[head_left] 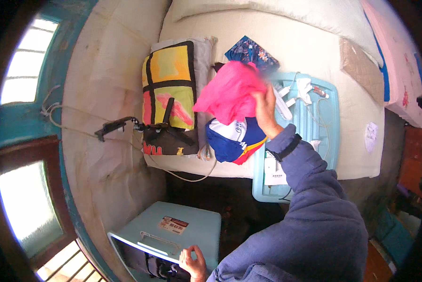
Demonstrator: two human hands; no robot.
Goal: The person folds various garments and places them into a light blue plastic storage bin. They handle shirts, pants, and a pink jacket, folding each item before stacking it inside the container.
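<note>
My right hand (266,107) is shut on a bright pink cloth (230,91), holding its right side. Beneath the cloth, a folded garment in navy, white, yellow and red (228,141) lies partly covered on the bed's front edge. Behind it is a folded dark blue floral cloth (251,53). To the right, a light blue plastic lid or shallow tray (332,116) extends past the edge. Low in view, my left hand (193,262) has curled fingers beside the rim of a light blue storage box (196,220); whether it grips the rim is unclear.
A folded patterned textile (174,70) lies on the bed (302,46), with a black phone stand or tripod (154,127) before it. White cables, a power strip (283,105) and small items rest in the tray. Dark items fill the box's opening. Windows (27,63) line the left.
</note>
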